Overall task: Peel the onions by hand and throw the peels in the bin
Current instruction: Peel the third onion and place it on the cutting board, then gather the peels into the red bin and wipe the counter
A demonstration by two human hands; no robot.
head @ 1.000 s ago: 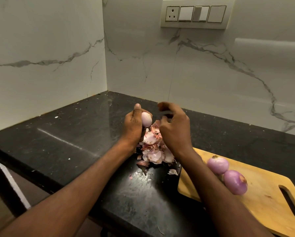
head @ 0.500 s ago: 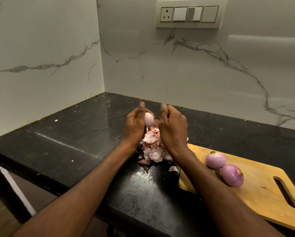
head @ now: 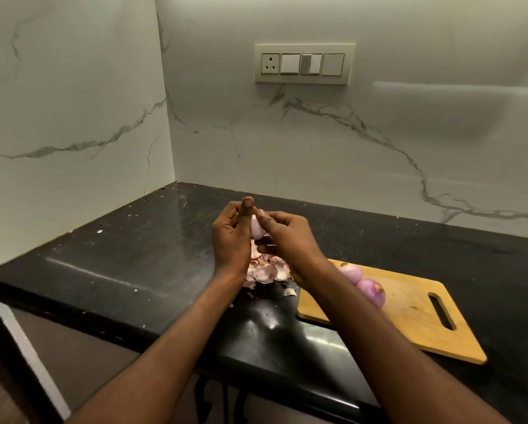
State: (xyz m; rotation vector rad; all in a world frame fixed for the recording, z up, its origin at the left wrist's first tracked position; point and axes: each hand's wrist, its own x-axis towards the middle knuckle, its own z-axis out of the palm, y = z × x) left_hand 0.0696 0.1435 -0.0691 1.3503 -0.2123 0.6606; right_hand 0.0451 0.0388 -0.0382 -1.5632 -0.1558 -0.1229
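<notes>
We see the left hand [head: 230,237] gripping a peeled onion [head: 256,229] above the peel pile [head: 267,270] | right hand [head: 288,237] pinching its top | cutting board [head: 409,313], right, bearing two onions [head: 362,281].

Home kitchen: black stone counter [head: 128,258], marble walls [head: 379,142], cutting board [head: 409,313].

Glossy black stone counter [head: 140,240], polished veined marble wall [head: 73,117], matt wooden cutting board [head: 409,316].
</notes>
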